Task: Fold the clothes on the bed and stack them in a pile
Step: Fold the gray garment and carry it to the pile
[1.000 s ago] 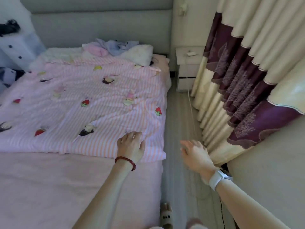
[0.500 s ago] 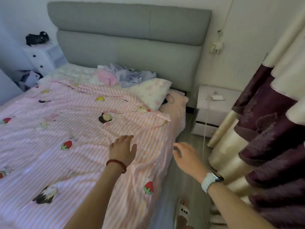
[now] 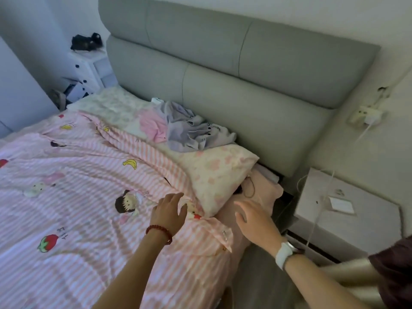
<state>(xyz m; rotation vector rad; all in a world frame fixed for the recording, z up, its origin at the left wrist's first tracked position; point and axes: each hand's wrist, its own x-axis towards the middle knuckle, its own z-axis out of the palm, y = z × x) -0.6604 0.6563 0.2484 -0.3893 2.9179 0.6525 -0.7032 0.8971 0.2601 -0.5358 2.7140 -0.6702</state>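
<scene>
Both hands open, empty: left hand (image 3: 169, 208) on the striped quilt (image 3: 66, 197), right hand (image 3: 254, 217) over the bed's edge. Crumpled clothes (image 3: 189, 130) ahead by the headboard (image 3: 223, 70), heap running crosswise, left hand slightly nearer.

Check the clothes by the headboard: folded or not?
Not folded: the lilac garment and pink garment lie crumpled in a loose heap.

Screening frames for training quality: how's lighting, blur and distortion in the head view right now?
Head view: dim, flat indoor light with a bluish cast at left, no glare. Wide-angle bowing curves the headboard. Mild motion blur softens the right hand and the nightstand; the left hand and the clothes heaped on the pillow read a bit sharper.
</scene>
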